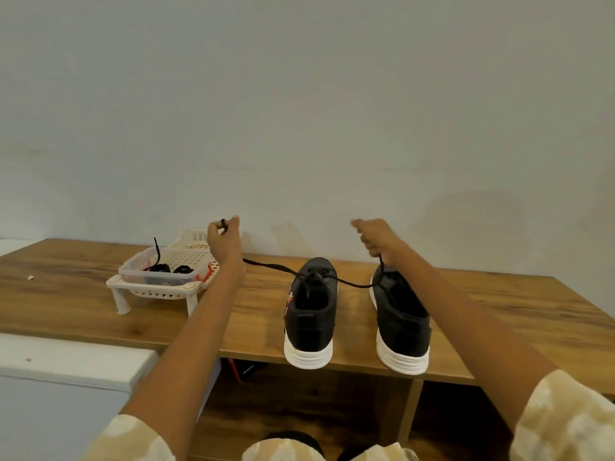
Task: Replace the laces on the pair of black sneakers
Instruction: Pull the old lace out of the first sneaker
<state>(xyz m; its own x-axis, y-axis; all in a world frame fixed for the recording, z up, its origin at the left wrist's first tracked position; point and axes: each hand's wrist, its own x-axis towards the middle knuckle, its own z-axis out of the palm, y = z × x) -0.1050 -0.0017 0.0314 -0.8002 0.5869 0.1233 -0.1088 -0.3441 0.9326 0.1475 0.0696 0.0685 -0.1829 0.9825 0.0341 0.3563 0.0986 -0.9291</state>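
Two black sneakers with white soles stand on the wooden table (83,294), heels toward me: the left sneaker (311,314) and the right sneaker (401,324). A black lace (269,266) runs through the left sneaker's upper eyelets and stretches out to both sides. My left hand (224,239) is raised left of the shoe and pinches one end of the lace. My right hand (377,239) is raised above the right sneaker and grips the other end. Both arms are stretched out.
A white plastic rack (156,292) at the table's left holds a clear tub (156,277) with more black laces inside. A small white scrap (30,278) lies at the far left. A shelf below the table holds dark items. A wall stands behind.
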